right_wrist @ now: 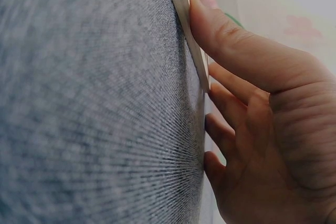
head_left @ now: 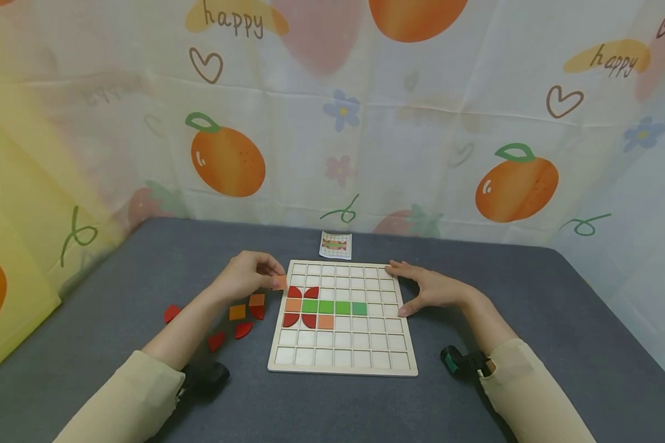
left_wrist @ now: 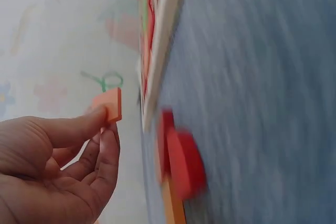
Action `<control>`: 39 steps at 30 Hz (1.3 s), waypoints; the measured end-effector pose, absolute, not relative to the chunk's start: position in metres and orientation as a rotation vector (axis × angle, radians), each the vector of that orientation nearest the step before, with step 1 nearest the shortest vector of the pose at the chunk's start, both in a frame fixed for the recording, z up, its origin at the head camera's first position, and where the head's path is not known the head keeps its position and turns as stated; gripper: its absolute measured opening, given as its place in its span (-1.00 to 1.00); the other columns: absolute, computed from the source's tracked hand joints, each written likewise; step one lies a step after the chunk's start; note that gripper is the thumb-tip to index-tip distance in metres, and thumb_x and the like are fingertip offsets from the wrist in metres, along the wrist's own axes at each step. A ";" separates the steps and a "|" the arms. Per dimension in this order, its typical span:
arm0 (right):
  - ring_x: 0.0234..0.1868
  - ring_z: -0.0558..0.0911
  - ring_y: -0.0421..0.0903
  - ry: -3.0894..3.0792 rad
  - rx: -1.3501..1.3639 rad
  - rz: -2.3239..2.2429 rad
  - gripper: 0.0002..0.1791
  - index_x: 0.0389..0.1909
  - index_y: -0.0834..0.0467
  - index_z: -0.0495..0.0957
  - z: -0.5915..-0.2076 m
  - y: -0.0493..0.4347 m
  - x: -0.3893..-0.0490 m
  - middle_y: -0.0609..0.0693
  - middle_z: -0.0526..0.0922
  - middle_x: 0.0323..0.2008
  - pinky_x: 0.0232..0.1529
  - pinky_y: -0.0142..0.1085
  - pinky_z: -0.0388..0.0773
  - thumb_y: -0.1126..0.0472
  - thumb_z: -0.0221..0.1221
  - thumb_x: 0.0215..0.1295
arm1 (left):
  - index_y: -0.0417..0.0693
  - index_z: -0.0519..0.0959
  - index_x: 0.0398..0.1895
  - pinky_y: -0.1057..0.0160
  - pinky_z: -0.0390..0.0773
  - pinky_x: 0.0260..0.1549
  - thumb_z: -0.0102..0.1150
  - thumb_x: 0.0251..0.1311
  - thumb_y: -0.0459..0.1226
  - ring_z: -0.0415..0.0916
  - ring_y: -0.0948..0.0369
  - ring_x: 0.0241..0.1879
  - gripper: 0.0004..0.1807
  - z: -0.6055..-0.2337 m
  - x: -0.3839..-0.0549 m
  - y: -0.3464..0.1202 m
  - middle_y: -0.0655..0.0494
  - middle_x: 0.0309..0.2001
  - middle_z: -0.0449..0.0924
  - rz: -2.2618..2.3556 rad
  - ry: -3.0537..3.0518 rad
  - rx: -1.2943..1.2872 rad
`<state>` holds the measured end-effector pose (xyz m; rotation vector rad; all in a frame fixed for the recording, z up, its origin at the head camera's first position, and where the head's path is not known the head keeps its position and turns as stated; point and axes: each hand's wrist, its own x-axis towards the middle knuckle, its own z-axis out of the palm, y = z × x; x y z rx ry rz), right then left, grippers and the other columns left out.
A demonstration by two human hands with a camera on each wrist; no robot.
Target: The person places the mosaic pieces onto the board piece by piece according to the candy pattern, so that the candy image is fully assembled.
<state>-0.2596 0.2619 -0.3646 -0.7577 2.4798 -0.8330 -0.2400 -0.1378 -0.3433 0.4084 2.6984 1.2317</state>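
Between the thumb and fingers of my left hand [head_left: 247,271] a light orange square tile [left_wrist: 108,104] is pinched, just off the left edge of the white grid board [head_left: 340,358]. My right hand [head_left: 433,287] rests along the board's right edge, thumb on the rim and fingers spread toward the far corner. On the board, a row of green tiles [head_left: 326,307] runs right from an orange tile [head_left: 293,305]. Red quarter-round tiles [head_left: 309,320] lie above and below this row's left end. Another orange tile [head_left: 326,322] sits in the row below.
Left of the board lie loose red rounded pieces [head_left: 244,330] and orange square pieces [head_left: 237,312], some close together or overlapping. A small printed pattern card [head_left: 335,245] lies behind the board on the dark grey table [head_left: 366,412]. A fruit-print cloth [head_left: 415,141] hangs behind.
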 end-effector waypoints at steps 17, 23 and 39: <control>0.60 -0.28 0.30 2.473 -0.763 -0.835 0.14 0.56 0.14 0.02 -0.363 0.261 -0.260 0.21 -0.18 0.60 0.46 0.38 -0.27 -0.06 0.46 0.04 | -0.05 0.73 -0.28 0.32 0.51 -0.28 0.33 0.18 -0.30 0.54 0.28 -0.34 -0.92 -0.349 -0.218 -0.070 0.09 -0.34 0.72 1.291 2.546 0.554; 0.60 -0.29 0.30 2.479 -0.754 -0.828 0.14 0.56 0.13 0.02 -0.363 0.261 -0.259 0.20 -0.19 0.60 0.46 0.38 -0.28 -0.05 0.46 0.04 | -0.05 0.72 -0.32 0.33 0.53 -0.30 0.34 0.16 -0.33 0.56 0.31 -0.40 -0.95 -0.356 -0.212 -0.052 0.10 -0.38 0.71 1.310 2.505 0.591; 0.60 -0.28 0.31 2.480 -0.757 -0.837 0.14 0.56 0.12 0.01 -0.364 0.261 -0.259 0.21 -0.18 0.60 0.46 0.38 -0.27 -0.04 0.46 0.04 | -0.07 0.73 -0.41 0.36 0.48 -0.38 0.40 0.07 -0.37 0.52 0.34 -0.45 -0.96 -0.364 -0.204 -0.035 0.11 -0.47 0.72 1.259 2.564 0.603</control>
